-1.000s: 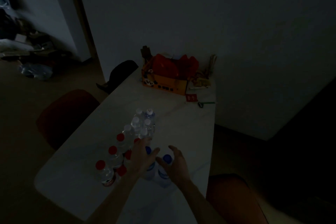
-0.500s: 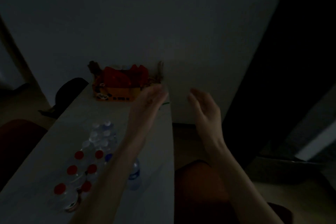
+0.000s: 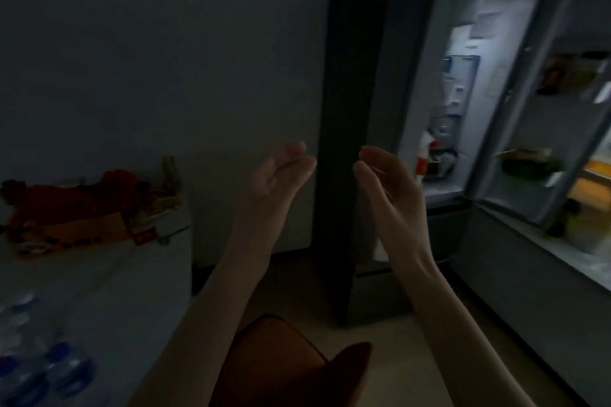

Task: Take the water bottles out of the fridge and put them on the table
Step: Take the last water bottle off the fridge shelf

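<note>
With the view swung from the table (image 3: 109, 277) to the open fridge (image 3: 515, 102), the left hand (image 3: 274, 175) and right hand (image 3: 385, 182) hang empty, fingers loosely spread, while delivered water bottles (image 3: 39, 370) stand at the table's near edge, indicating another retrieval.

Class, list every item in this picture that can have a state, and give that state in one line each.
left hand: open, empty, raised
right hand: open, empty, raised
fridge: doors open, interior lit, items on its shelves
water bottles: capped, standing on the table
table: holds bottles and an orange box
orange box: open, stuffed with red items
chair: unoccupied, beside the table
</note>
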